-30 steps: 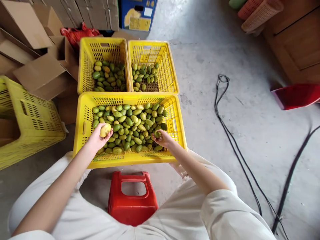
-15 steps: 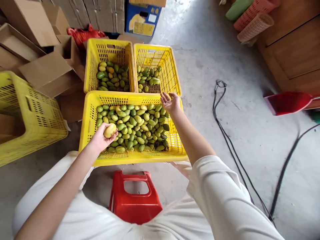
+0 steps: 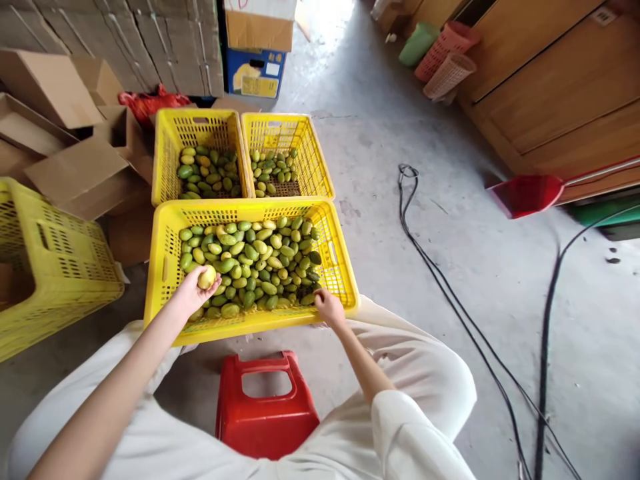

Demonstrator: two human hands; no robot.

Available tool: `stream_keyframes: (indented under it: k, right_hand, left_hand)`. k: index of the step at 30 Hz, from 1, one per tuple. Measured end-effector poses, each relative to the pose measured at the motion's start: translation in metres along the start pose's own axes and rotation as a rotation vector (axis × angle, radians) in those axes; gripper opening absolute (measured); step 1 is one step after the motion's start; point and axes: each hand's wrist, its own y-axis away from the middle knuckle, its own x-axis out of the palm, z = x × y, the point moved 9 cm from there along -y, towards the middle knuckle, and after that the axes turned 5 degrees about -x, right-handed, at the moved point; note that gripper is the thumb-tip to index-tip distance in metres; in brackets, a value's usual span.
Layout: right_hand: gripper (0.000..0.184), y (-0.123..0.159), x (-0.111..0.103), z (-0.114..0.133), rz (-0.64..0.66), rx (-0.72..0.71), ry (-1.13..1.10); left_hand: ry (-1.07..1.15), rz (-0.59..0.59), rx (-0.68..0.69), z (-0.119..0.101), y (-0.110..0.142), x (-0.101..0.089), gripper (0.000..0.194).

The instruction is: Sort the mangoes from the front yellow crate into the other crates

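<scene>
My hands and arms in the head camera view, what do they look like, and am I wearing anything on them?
Your left hand and right hand are bare, with no gloves, watch or bracelet showing. A loose, plain off-white sleeve ends around your right elbow. No sleeve shows on your left arm.

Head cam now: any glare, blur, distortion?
Head view: bright glare on the floor at top centre; head view: wide-angle stretch toward the edges, as on the far-left yellow crate; head view: red dustpan at right looks softer than the fruit pile, which is fairly crisp.
</scene>
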Motion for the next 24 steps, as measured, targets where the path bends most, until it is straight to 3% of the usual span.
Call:
stream_keyframes:
  k: [5,10,14,20,24]
  right_hand:
    - [0.027,0.024,0.013,-0.012,-0.143,-0.237,0.209]
    - [0.035,0.016,0.028,-0.012,-0.203,-0.397,0.336]
    - [0.033,0.022,0.033,-0.009,-0.221,-0.475,0.424]
    - [0.029,0.034,0.032,-0.001,-0.206,-0.523,0.522]
    - [0.025,0.032,0.033,-0.002,-0.147,-0.501,0.568]
  left_hand:
    - [-0.032,-0.076,0.034,0.01,-0.007,-0.007,0.023]
    - [0.002,-0.065,0.14,-0.013,-0.003,0.011,0.024]
    - [0.053,-0.037,0.273,-0.057,-0.003,0.055,0.02]
    - [0.072,0.038,0.52,-0.148,0.014,0.136,0.028]
    - [0.0,0.157,0.646,-0.188,0.026,0.165,0.039]
